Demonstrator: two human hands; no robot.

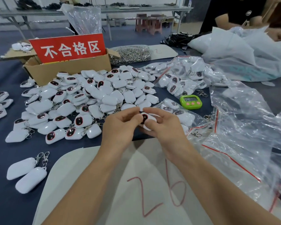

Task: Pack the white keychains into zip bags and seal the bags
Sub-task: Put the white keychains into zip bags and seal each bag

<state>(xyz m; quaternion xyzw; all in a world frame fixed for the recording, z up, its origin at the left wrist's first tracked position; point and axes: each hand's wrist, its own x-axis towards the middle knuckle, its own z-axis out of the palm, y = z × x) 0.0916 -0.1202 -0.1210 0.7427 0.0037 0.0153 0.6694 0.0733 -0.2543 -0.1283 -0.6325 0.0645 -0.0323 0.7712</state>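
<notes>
At centre, the left hand (120, 125) and right hand (164, 127) pinch one glossy, rounded white keychain (149, 119). A heap of keychains (88, 101) lies at 10 o'clock, crinkled clear zip bags (234, 143) at 3, bare dark cloth (0, 184) at 8 o'clock

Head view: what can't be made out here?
All from the head view:
The keychain: mostly covered by the left hand and right hand; clip hidden.
The timer: digits too small and blurred to read.
The box: contents hidden behind its wall and the red sign.
The other person: cut off by the top edge.
</notes>
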